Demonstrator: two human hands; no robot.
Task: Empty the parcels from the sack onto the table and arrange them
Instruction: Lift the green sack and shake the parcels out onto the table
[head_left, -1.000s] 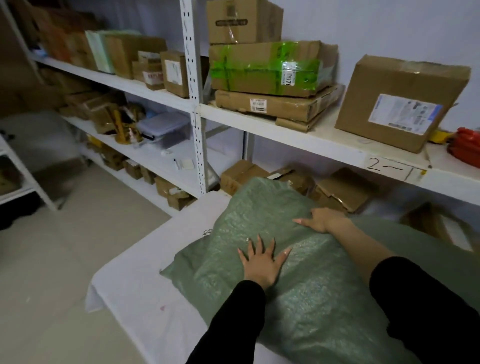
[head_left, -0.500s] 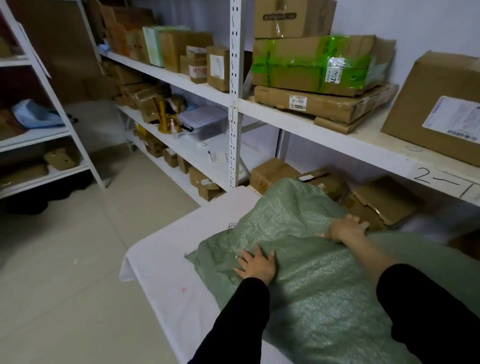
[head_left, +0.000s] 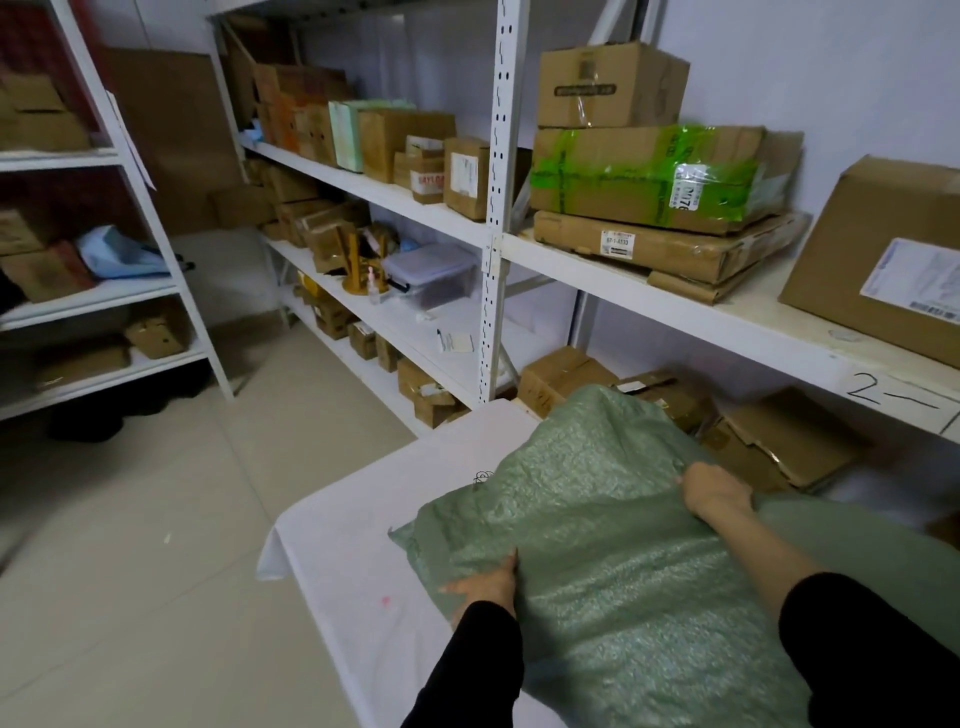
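Note:
A bulging green woven sack (head_left: 597, 530) lies on the table (head_left: 353, 545), which is covered with a white cloth. My left hand (head_left: 485, 584) grips the sack's near left edge, thumb on top and fingers tucked under the fabric. At the sack's far right side, my right hand (head_left: 714, 491) is closed on a fold of the fabric. Whatever parcels the sack holds are hidden inside it. Both arms wear black sleeves.
White metal shelving (head_left: 493, 208) full of cardboard boxes runs behind and left of the table, with an upright post right at the table's far corner. More boxes (head_left: 779, 441) sit on the low shelf behind the sack. A second shelf unit (head_left: 104, 291) stands across the tiled floor (head_left: 156, 519).
Both hands went from lying flat with spread fingers on the sack to closing on its fabric. The left hand slid down to the near edge. The view swung left.

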